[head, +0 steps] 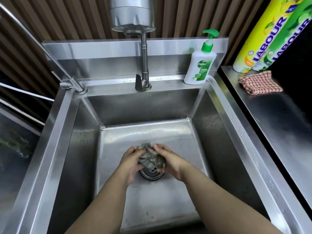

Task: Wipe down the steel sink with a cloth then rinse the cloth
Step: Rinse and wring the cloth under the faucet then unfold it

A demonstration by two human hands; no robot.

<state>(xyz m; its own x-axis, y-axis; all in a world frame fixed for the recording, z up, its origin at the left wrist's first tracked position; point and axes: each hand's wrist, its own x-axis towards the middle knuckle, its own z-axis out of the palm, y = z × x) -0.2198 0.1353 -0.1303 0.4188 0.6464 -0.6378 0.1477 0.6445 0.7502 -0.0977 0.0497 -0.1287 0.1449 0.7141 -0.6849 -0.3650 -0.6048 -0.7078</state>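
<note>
Both hands held a bunched grey-green cloth (150,157) low in the steel sink (168,130), right above the drain strainer (151,173), probably so wrung water would fall straight into it. The left hand (130,162) and right hand (170,163) had their fingers (157,146) closed around the wad from either side. Crumpled so, the cloth had little clear direction, its longer axis running roughly away from the person. No water ran from the tap (144,65).
</note>
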